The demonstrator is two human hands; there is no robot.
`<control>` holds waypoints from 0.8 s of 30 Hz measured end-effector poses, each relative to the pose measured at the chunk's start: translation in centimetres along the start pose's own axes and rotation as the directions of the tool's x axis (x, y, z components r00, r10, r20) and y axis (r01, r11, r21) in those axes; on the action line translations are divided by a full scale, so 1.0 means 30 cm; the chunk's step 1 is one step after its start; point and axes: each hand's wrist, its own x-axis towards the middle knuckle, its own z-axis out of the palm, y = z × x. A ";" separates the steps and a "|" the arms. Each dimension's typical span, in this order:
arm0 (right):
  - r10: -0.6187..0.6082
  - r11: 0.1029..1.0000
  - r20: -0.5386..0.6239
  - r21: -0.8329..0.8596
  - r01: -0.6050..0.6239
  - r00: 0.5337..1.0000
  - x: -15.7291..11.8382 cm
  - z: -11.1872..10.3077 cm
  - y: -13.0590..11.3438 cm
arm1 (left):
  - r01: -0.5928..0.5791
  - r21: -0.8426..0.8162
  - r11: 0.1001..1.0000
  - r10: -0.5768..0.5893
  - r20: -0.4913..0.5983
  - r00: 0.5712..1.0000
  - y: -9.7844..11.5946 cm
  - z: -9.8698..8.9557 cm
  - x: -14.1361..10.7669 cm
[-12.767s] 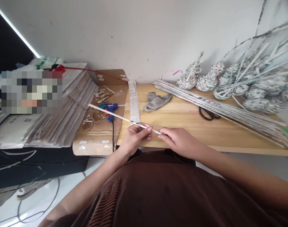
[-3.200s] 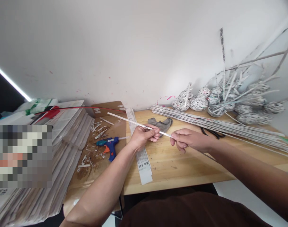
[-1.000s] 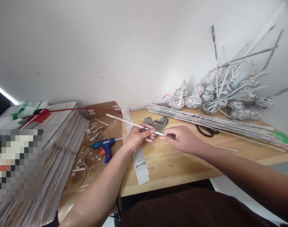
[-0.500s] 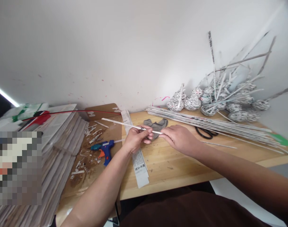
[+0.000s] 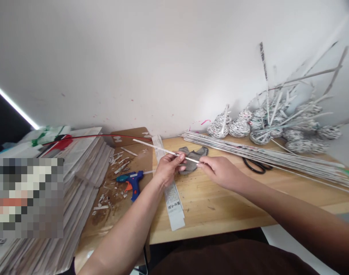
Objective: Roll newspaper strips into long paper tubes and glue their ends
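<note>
A thin white rolled-paper stick [image 5: 151, 145] slants across in front of me, its far end pointing up and left. My left hand [image 5: 169, 168] grips it near the middle, between thumb and fingers. Pinched at the stick's right end are the fingers of my right hand [image 5: 217, 170]. Below both hands a grey cloth [image 5: 188, 168] lies crumpled on the wooden table [image 5: 220, 206]. A printed newspaper strip [image 5: 174, 206] runs under my left hand.
To the left are a blue glue gun [image 5: 135, 183], paper scraps [image 5: 117, 160] and a tall newspaper stack [image 5: 85, 191]. Long paper sticks [image 5: 249, 151], black-handled scissors [image 5: 254, 166] and several woven paper shapes [image 5: 240, 126] with upright stalks occupy the right side, near the wall.
The view has shifted slightly left, so the scene sits farther right. Both hands keep their hold on the stick. A thin stick seen behind my right forearm no longer shows.
</note>
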 end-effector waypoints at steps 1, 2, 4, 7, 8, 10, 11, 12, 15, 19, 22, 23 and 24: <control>-0.025 0.998 -0.036 -0.057 0.023 0.999 -0.001 0.004 -0.005 | 0.004 -0.019 1.000 -0.005 -0.018 1.000 -0.003 -0.003 0.004; -0.026 0.998 -0.046 -0.063 0.023 0.999 -0.002 0.005 -0.007 | 0.010 -0.038 0.999 -0.011 -0.031 0.999 -0.006 -0.006 0.008; 0.048 0.996 0.041 0.077 -0.051 0.998 -0.001 0.003 -0.002 | 0.021 -0.066 0.998 -0.024 -0.037 0.999 -0.008 -0.010 0.014; 0.124 0.857 0.353 0.432 -0.280 0.927 0.004 -0.008 0.025 | 0.036 -0.087 0.996 -0.037 -0.011 0.999 -0.006 -0.010 0.015; 0.109 0.795 0.417 0.509 -0.331 0.902 0.006 -0.010 0.035 | 0.038 -0.091 0.995 -0.039 -0.007 0.999 -0.005 -0.008 0.014; 0.086 0.721 0.428 0.597 -0.352 0.900 0.009 -0.011 0.051 | 0.041 -0.089 0.995 -0.041 -0.001 0.999 -0.003 -0.005 0.010; 0.090 0.714 0.403 0.611 -0.341 0.911 0.009 -0.009 0.057 | 0.041 -0.082 0.996 -0.041 0.003 0.999 -0.002 -0.003 0.007; 0.101 0.720 0.376 0.611 -0.329 0.921 0.010 -0.006 0.061 | 0.039 -0.073 0.997 -0.038 0.008 0.999 -0.002 -0.002 0.005; 0.125 0.770 0.338 0.560 -0.306 0.933 0.009 0.000 0.066 | 0.035 -0.047 0.998 -0.033 0.033 0.999 -0.005 0.001 -0.001; 0.157 0.849 0.289 0.448 -0.278 0.944 0.004 -0.012 0.058 | 0.034 -0.060 0.998 -0.032 0.030 0.999 -0.005 -0.002 0.002; 0.167 0.957 0.150 0.215 -0.197 0.975 -0.005 -0.034 0.047 | -0.006 -0.143 0.990 -0.007 -0.094 0.996 0.003 -0.009 0.014; 0.158 0.977 0.097 0.126 -0.170 0.983 -0.009 -0.041 0.046 | -0.023 -0.173 0.985 -0.003 -0.149 0.989 0.007 -0.011 0.019; 0.145 0.988 0.054 0.050 -0.147 0.988 -0.014 -0.046 0.049 | -0.037 -0.197 0.980 -0.003 -0.197 0.980 0.011 -0.013 0.023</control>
